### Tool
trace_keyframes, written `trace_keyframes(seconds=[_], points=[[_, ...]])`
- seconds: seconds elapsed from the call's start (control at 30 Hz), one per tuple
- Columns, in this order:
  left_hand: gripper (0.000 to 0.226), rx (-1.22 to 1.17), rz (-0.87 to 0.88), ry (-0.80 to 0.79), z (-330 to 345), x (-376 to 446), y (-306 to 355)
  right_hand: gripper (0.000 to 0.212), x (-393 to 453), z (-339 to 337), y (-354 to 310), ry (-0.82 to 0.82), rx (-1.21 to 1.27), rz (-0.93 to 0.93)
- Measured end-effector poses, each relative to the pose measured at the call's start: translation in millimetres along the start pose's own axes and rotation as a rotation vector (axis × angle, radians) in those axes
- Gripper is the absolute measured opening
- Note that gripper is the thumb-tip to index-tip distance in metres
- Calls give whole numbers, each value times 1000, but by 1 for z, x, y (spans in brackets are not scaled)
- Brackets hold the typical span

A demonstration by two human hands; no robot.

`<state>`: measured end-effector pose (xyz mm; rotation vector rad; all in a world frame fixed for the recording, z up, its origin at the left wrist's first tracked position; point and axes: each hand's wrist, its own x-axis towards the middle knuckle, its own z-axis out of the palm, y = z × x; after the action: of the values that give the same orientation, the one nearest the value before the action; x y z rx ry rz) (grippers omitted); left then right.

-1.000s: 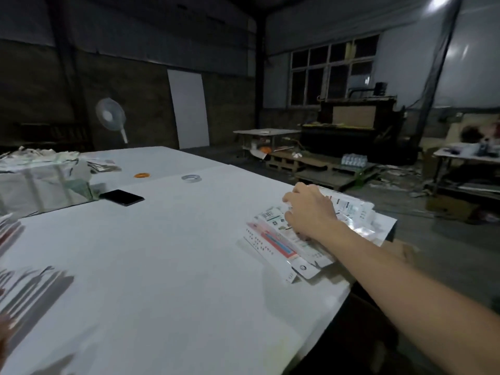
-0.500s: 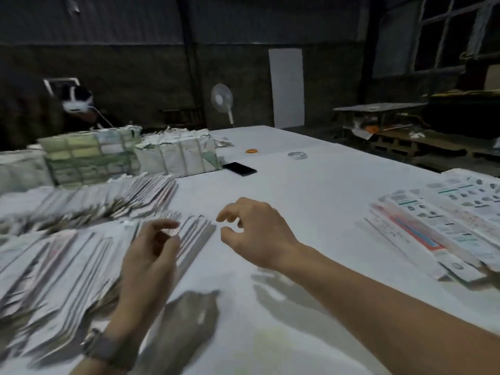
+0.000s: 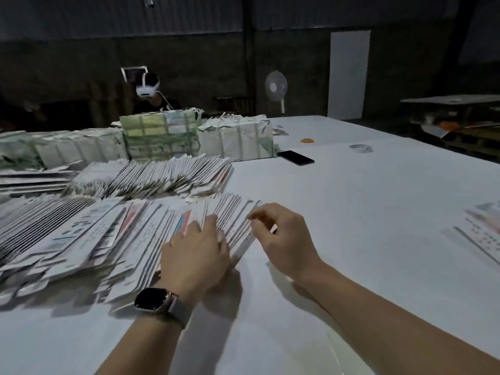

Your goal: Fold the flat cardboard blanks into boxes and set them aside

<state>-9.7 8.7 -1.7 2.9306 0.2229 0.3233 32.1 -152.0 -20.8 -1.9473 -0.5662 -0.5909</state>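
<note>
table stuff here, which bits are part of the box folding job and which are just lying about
Part of the job:
fanned flat blanks
left hand on the blanks
right hand beside them, holding nothing
wrapped bundles
printed pieces at the right edge

Just lying about:
phone
tape roll
orange ring
fan

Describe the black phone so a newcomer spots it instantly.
Start at the big white table. Find the strapped paper bundle farthest right in the back row. The phone lies flat beside it: the only dark slab there, unlike the tape rolls beyond.
</note>
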Motion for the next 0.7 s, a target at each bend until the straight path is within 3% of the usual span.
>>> trace_keyframes(seconds=[0.1, 0.2, 0.33, 0.4, 0.43, 0.5, 0.57, 0.7], points=[[54, -48, 120, 155, 2, 1, 5, 13, -6, 0, 5, -50, -5, 38], [62, -144, 133, 241, 1, 0, 5, 16, -10, -3, 9, -27, 26, 84], [66, -407, 278, 497, -7, -1, 13, 19, -6, -8, 4, 34, 134, 143], [63, -603, 357, 584, -11, -4, 18, 17, 4, -14, -2, 44, 228, 284], [61, -755, 366, 541, -11, -6, 22, 24, 10, -18, -5, 21, 272, 392], [59, -1131, 351, 304, -10, -10, 31, 46, 20, -27, -8, -67, 397, 606], [63, -1399, 305, 60, -9, -15, 36, 48, 24, -35, -11, -143, 499, 685], [73, -1384, 289, -224, 3, -22, 47, 33, 10, -44, -6, -184, 625, 554]])
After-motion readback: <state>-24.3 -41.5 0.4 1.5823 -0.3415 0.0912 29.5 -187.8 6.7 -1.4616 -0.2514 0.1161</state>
